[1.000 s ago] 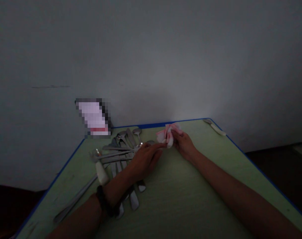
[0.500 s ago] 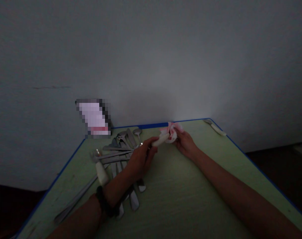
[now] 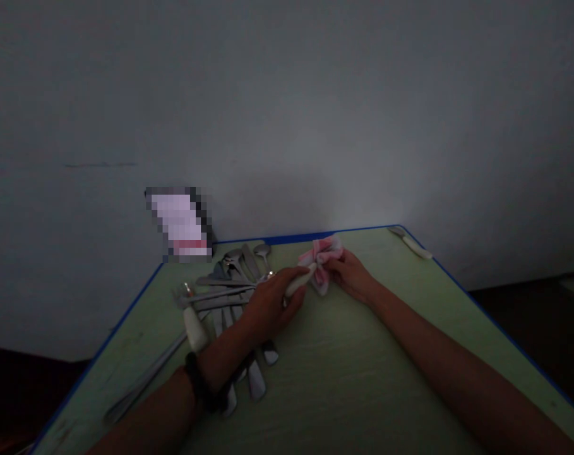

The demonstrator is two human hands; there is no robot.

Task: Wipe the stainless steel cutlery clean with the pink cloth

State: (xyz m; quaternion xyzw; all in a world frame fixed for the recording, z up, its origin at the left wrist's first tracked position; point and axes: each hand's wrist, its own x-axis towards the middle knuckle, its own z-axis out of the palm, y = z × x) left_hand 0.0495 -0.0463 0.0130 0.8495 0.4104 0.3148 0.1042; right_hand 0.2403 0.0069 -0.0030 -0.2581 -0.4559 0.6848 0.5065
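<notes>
My left hand is closed around a white-handled piece of cutlery. The handle points up and to the right, while its working end is hidden by the hand. A crumpled pink and white cloth is pinched in the fingers of my right hand. The handle's tip touches the cloth. Under and beside my left forearm lies a pile of metal cutlery, with spoons, forks and knives overlapping. A thick white handle shows near the wrist with the dark band.
Another white-handled utensil lies at the far right corner of the pale green table, which has a blue edge. A phone-like device with a blurred screen leans at the back left. A grey wall rises behind the table.
The cloth has opened out and hangs lower beside the handle's tip. My left hand has shifted slightly right and down with the cutlery, while my right hand stays nearly in place.
</notes>
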